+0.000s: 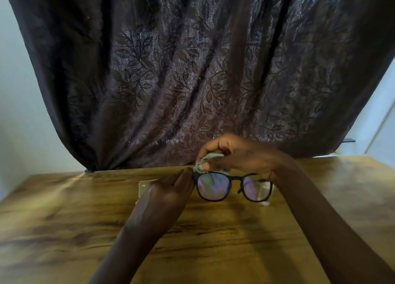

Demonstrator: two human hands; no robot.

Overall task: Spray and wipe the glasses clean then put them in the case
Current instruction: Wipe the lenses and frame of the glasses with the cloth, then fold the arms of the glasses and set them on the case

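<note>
The glasses (253, 187) are held up in the air over the wooden table (213, 241), at about 5 o'clock from the middle of the view. They do not touch the table. The frame is thin and black, with two rounded-square lenses joined by a narrow bridge, and it faces the camera almost level. Both lenses carry a violet-blue sheen. No arms of the frame can be made out.

The left hand (168, 196) is at the 9 o'clock end of the frame. Its fingers lie close together, nearly straight, and close against the thumb to pinch the frame's outer edge.

The right hand (241, 153) comes over from 1 o'clock, its wrist passing behind the lens on that side. Its fingers are curled and, with the thumb, pinch a bunched grey-green cloth (206, 160) against the top rim of the 9 o'clock lens. A fold of the cloth hangs behind that lens and shows through the glass.

A pale flat thing (146, 187) lies on the table at 9 o'clock from the glasses, half hidden by the left hand. At 3 o'clock a small clear thing (265, 195) is partly behind the other lens. Both are too blurred to name.

A dark curtain (192, 69) with a leaf pattern hangs behind the table at 12 o'clock.
</note>
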